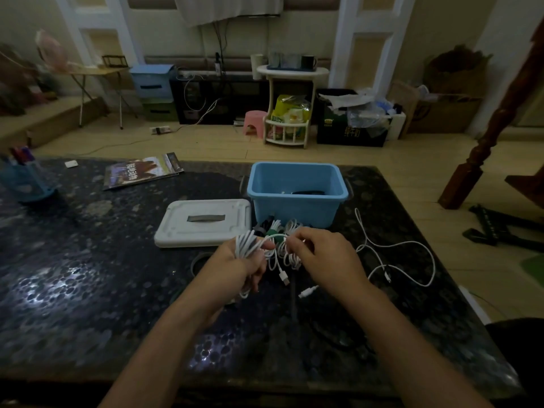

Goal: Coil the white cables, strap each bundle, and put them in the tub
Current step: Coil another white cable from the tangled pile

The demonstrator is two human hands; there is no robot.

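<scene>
Over the speckled, glossy dark stone table (88, 260), the left hand (244, 266) grips a bundle of thin white cable loops (245, 245), its long axis running roughly toward and away from the person. The right hand (321, 254) pinches a strand of that cable beside it (a flat USB plug (284, 276) dangles between the hands). Just behind stands the smooth rectangular blue plastic tub (294, 207), its grey-white lid (203, 222) lying flat to its left. A loose white cable (394, 248) sprawls on the table to the right.

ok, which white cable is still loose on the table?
The cable right of the hands, sprawled uncoiled on the table; the others are bundled or held.
</scene>
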